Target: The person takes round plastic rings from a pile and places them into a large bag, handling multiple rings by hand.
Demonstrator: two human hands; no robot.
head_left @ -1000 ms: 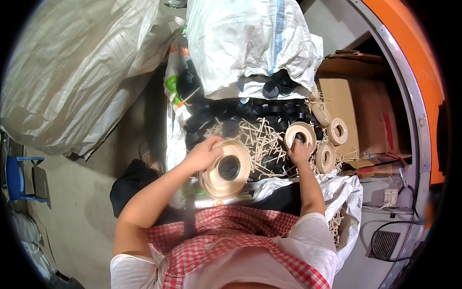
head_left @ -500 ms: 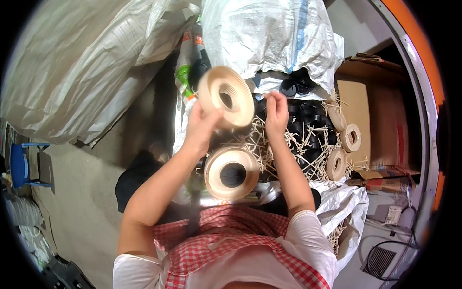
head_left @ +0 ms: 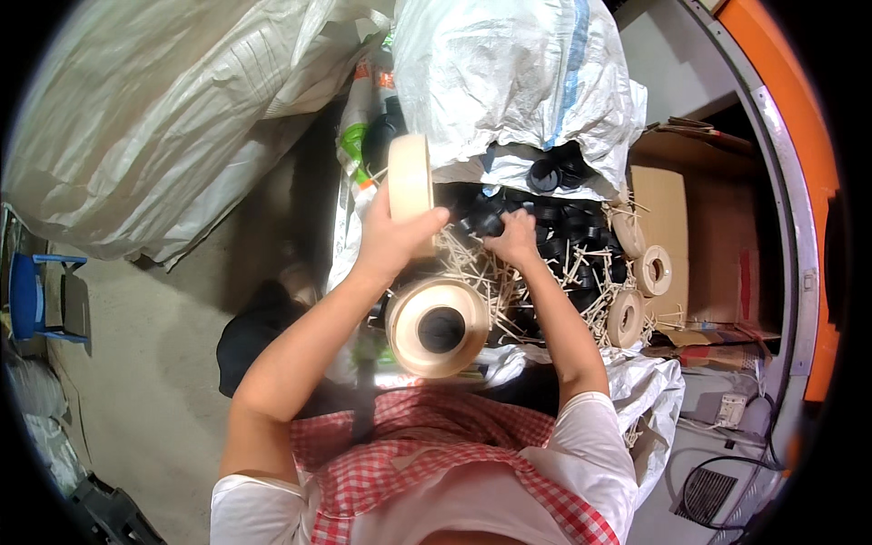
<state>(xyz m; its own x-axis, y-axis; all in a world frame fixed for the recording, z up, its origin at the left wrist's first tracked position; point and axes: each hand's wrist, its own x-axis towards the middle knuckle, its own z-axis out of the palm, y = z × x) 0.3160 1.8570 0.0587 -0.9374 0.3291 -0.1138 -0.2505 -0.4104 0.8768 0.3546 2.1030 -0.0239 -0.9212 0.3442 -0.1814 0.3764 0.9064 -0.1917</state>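
My left hand (head_left: 391,238) grips a thick cream plastic ring (head_left: 409,177), turned so its outer wall shows edge-on. My right hand (head_left: 516,238) is among black round plastic parts, with its fingers closed on a black plastic cap (head_left: 488,218) beside the ring. Nearer to me lies a second cream ring (head_left: 405,313), face up, with a black round piece (head_left: 441,330) in its centre. Thin cream sticks (head_left: 481,272), like moulding sprues, are strewn between it and the heap of black caps (head_left: 581,218).
A white woven sack (head_left: 509,73) stands at the back, black caps at its mouth. Several cream rings, one of them here (head_left: 653,271), lie along the right by a cardboard box (head_left: 718,254). A large white sack (head_left: 163,118) and a blue stool (head_left: 32,295) are at left.
The left hand has turned its ring from facing me to edge-on. My right hand has moved down and slightly left onto a black cap.
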